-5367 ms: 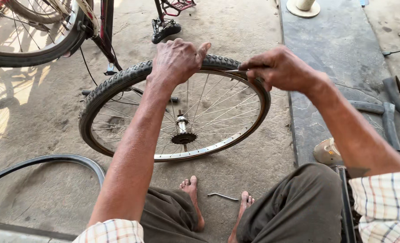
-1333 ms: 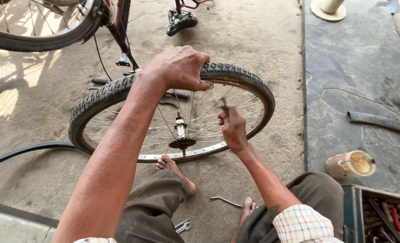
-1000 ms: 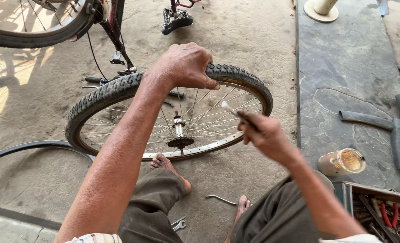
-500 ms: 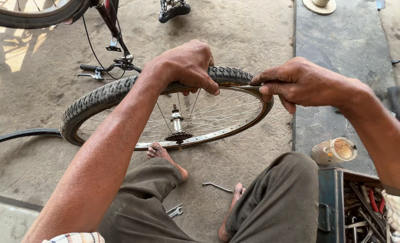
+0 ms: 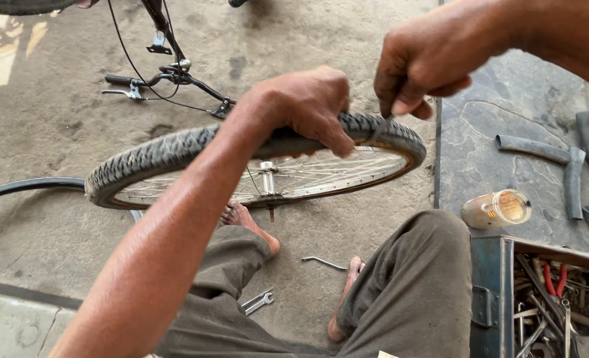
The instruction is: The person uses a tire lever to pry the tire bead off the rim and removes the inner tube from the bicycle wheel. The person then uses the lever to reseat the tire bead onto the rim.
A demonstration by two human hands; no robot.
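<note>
A bicycle wheel (image 5: 175, 149) with a knobbly black tyre and silver spokes stands tilted on the concrete in front of me. My left hand (image 5: 308, 109) grips the top of the tyre, fingers curled over its edge. My right hand (image 5: 427, 56) is closed on a thin metal tool (image 5: 382, 124) whose tip is pushed in at the tyre's rim, just right of my left hand. My bare feet rest under the wheel.
Two spanners (image 5: 258, 301) and a bent metal lever (image 5: 324, 262) lie between my feet. A toolbox (image 5: 546, 298) of tools stands at lower right, a small jar (image 5: 496, 209) beside it. Rubber tube pieces (image 5: 573, 166) lie right. A bicycle's handlebar (image 5: 165, 73) is behind.
The wheel has tipped flatter and nearer. My right hand has risen from the spokes to the tyre's top edge and pushed the tool in there. My left hand stays on the tyre.
</note>
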